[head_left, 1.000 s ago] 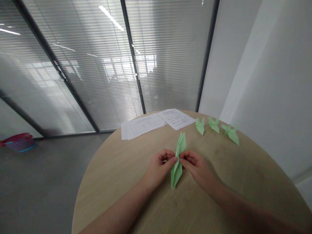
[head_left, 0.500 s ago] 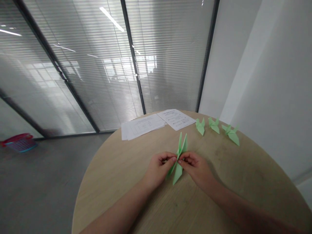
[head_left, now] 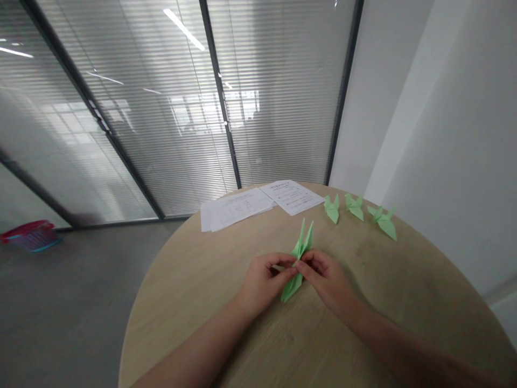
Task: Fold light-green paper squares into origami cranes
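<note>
A light green folded paper crane is pinched between both hands over the middle of the round wooden table. Two narrow points stick up from it, away from me, and its broader flaps hang toward me. My left hand grips its middle from the left with thumb and forefinger. From the right, my right hand pinches the same spot, the fingertips of both hands nearly meeting. The fingers hide the crane's centre.
At the table's far right edge stand three green paper cranes, the left one, the middle one and the right one. Printed sheets lie at the far edge. A red and blue basket sits on the floor, left.
The crane's lower flaps, spread apart before, now lie close together. Its upper points have tilted slightly to the right. Both hands keep their pinch, the left shifted a little to the right.
</note>
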`<state>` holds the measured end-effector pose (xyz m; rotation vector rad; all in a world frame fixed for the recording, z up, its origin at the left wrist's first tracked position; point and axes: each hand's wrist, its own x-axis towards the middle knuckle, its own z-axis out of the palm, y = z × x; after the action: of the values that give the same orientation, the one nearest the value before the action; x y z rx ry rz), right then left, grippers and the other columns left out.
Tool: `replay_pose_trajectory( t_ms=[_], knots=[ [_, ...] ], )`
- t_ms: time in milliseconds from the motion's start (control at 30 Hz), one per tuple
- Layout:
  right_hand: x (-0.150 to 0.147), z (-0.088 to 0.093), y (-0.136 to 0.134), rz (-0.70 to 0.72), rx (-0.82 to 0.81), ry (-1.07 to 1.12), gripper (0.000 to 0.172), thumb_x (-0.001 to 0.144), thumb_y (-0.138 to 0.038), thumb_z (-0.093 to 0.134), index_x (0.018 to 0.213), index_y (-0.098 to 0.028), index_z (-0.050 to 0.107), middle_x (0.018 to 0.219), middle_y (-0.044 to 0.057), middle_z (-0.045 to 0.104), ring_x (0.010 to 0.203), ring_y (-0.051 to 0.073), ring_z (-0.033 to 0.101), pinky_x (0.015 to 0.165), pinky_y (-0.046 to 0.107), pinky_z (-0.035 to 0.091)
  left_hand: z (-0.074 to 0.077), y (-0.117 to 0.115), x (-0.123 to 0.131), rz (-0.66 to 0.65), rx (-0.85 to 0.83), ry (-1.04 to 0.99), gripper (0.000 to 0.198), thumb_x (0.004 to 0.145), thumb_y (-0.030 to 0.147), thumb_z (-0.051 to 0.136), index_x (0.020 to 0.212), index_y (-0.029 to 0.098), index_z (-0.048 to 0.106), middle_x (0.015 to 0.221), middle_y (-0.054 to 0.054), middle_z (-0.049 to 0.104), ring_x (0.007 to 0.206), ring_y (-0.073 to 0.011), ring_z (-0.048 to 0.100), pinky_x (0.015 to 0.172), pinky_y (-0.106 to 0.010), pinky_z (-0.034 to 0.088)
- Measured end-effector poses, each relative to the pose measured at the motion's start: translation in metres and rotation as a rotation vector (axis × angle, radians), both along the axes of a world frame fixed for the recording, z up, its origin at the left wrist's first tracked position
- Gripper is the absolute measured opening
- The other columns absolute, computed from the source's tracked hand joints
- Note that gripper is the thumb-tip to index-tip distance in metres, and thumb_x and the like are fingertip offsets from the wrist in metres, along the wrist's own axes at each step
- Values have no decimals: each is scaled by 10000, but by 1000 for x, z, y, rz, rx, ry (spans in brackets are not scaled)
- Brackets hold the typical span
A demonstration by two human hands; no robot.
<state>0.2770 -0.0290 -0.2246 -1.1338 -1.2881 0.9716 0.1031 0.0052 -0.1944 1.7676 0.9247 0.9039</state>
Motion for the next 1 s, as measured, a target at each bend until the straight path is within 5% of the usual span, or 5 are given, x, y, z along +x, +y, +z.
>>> replay_pose_trajectory(
  t_ms=[267,500,667,867,1000],
  knots=[
    [2,-3,2,16,-12,46,308,833,-514,709,822,-218,626,746,21,645,693,181,608,646,288,493,1,-2,-3,-38,113,114,327,938,329,606,1176,189,781,1023,-78,804,866,-216,733,769,-307,556],
    [-1,0,-2,20,20,97,240,872,-456,667,854,-228,596,758,10,625,703,183,619,686,315,545,11,-10,-1,39,162,173,363,937,212,523,1216,192,753,1065,-65,796,798,-180,723,683,-269,548],
    [-3,2,-3,8,19,87,206,851,-401,677,874,-214,594,805,19,647,691,166,626,647,294,540,12,-7,-2,136,262,191,280,913,228,559,1050,179,798,955,-85,758,766,-183,686,601,-257,523],
    [-4,8,-3,10,17,128,215,825,-383,691,912,-217,585,824,24,685,737,180,670,652,299,567,9,-5,-4,116,347,87,180,872,253,676,978,200,812,1300,-144,691,1188,-277,663,1034,-420,515],
    [-6,9,-2,2,5,179,292,805,-393,719,984,-225,562,882,38,729,783,211,714,647,314,583,8,-6,-3,24,282,0,168,882,238,679,993,200,798,1209,-118,749,1038,-233,724,914,-361,580]
  ],
)
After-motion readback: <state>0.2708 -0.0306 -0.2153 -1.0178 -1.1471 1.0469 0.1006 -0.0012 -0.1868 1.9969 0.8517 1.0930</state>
